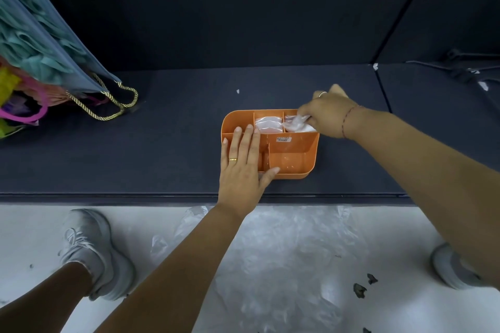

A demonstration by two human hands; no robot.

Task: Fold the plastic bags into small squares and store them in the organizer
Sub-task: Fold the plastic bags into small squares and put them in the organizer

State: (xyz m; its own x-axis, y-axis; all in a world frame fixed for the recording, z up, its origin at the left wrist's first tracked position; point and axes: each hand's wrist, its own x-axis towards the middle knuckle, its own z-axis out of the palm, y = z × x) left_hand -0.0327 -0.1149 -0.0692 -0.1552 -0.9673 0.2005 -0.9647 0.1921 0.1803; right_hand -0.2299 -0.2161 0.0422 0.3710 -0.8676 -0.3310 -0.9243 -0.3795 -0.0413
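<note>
Orange organizer (pixel 292 159) sits on the dark tabletop (pixel 162 143), close to its near edge. Left hand (pixel 243 159) lies flat on the organizer's near-left part, fingers straight and holding nothing, thumb on the near rim, gold ring on one finger. Right hand (pixel 324 113) is at the organizer's far-right corner, fingertips pinching a folded bag (pixel 297 126) of clear plastic that sits in the far-right compartment. It has a ring on one finger and a thread band at the wrist. Second folded bag (pixel 267 124) fills the far-middle compartment, just beside the first, with a divider between them. The large near-right compartment shows only its bare orange floor.

A small label (pixel 284 139) is stuck on the cross divider inside the organizer: barcode-like print, too small to read.

Well to the left of the organizer a grey-blue gift bag (pixel 67 62) with gold rope handles lies tipped, coloured stuff spilling out. Tiny white scrap (pixel 238 91) lies beyond the organizer. Dark cable (pixel 460 62) lies far right, past the panel seam.

On the floor on the organizer's near side are a loose heap of clear plastic bags (pixel 284 246), two white shoes (pixel 94 249) and a few dark scraps (pixel 359 289).
</note>
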